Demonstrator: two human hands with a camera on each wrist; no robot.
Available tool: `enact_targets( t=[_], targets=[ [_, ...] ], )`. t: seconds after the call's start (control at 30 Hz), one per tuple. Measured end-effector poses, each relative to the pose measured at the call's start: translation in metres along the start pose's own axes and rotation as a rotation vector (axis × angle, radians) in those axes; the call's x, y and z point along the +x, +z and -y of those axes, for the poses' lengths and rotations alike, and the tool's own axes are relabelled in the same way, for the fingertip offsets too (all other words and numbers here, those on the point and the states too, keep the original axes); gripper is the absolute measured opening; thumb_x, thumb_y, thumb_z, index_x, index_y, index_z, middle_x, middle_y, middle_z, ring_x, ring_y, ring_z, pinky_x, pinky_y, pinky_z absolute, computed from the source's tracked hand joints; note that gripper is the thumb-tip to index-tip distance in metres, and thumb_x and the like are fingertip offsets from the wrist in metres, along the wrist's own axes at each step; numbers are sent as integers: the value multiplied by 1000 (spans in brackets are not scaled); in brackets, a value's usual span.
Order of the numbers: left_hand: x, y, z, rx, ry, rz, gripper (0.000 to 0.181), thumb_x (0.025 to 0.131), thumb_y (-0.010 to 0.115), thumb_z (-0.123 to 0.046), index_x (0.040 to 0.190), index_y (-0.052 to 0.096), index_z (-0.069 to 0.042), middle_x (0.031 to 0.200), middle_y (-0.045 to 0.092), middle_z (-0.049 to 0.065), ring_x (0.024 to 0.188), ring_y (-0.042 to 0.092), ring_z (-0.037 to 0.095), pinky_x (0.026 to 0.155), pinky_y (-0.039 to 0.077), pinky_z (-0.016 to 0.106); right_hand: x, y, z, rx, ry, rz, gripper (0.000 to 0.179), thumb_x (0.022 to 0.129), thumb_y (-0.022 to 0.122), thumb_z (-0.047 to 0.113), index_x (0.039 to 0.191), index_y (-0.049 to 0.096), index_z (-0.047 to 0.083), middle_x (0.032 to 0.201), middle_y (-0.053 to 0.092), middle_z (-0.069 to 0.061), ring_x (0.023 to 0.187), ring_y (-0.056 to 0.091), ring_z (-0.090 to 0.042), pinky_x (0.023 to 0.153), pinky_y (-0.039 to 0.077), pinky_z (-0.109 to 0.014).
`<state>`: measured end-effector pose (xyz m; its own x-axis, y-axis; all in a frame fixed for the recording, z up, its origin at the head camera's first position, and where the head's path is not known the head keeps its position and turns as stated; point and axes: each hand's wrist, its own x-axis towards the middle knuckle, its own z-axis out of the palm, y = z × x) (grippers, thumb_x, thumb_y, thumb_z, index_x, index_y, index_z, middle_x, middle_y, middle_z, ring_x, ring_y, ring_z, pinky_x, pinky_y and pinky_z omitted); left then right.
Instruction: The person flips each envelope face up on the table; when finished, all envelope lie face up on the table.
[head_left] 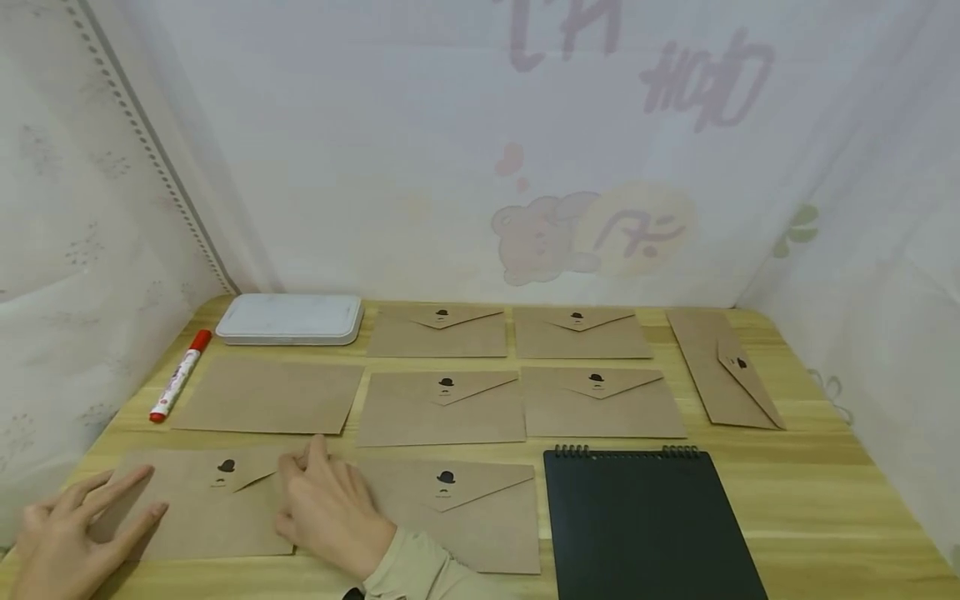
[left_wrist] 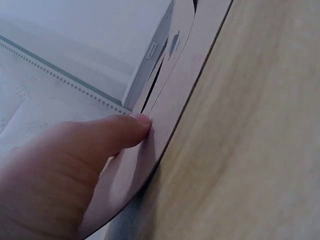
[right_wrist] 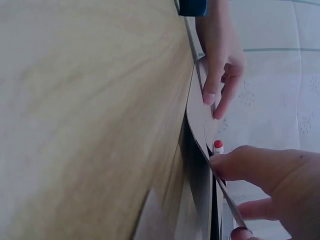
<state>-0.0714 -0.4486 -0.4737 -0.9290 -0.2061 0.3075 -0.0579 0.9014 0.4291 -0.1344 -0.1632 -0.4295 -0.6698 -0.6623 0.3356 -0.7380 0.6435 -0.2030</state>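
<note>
A brown kraft envelope (head_left: 202, 525) with a black hat and moustache print lies at the front left. My left hand (head_left: 78, 521) rests on its left end, thumb and fingers spread over the paper. In the left wrist view the left thumb (left_wrist: 120, 132) lies on the envelope's (left_wrist: 170, 95) face. At the right end, my right hand (head_left: 330, 504) grips the envelope's edge with curled fingers. The right wrist view shows the right thumb (right_wrist: 235, 165) against the envelope (right_wrist: 200, 112), which is bowed and partly raised off the table.
Beside it lies another envelope (head_left: 480, 533), partly behind the right forearm; several more sit in rows. A plain-faced envelope (head_left: 270, 396), a red-capped marker (head_left: 180, 375) and a white case (head_left: 291, 319) are at the left. A black spiral notebook (head_left: 648, 525) lies front right.
</note>
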Motion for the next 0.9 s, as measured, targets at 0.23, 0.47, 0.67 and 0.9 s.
enact_targets(
  t=[0.23, 0.47, 0.67, 0.9],
  targets=[
    [-2, -2, -1, 35, -26, 53, 71, 80, 70, -38, 135, 44, 0, 123, 34, 43, 113, 21, 62, 83, 9, 61, 1, 0, 3, -103, 47, 27, 30, 70, 76, 33, 90, 59, 18, 82, 41, 2, 46, 31, -3, 34, 20, -16],
    [-2, 1, -7, 41, 41, 68, 68, 80, 70, -39, 137, 45, -11, 120, 37, 40, 112, 20, 60, 82, 9, 66, 1, -4, 4, -119, 102, 59, 30, 68, 78, 38, 85, 62, 20, 85, 47, -2, 52, 37, -8, 39, 24, -19],
    [-3, 2, -14, 12, 41, 103, 63, 84, 66, -37, 137, 44, -10, 129, 33, 35, 121, 11, 59, 83, 1, 73, 2, -7, 8, -159, 177, 124, 21, 66, 76, 31, 67, 58, 20, 87, 41, -2, 59, 38, -12, 43, 25, -22],
    [12, -10, -34, -192, -64, -32, 78, 85, 66, -20, 145, 20, 1, 145, 6, 32, 121, 29, 39, 84, 17, 69, 8, -25, -6, -77, 154, 161, 17, 73, 70, 20, 63, 57, 17, 85, 47, -2, 56, 40, -10, 39, 28, -21]
  ],
)
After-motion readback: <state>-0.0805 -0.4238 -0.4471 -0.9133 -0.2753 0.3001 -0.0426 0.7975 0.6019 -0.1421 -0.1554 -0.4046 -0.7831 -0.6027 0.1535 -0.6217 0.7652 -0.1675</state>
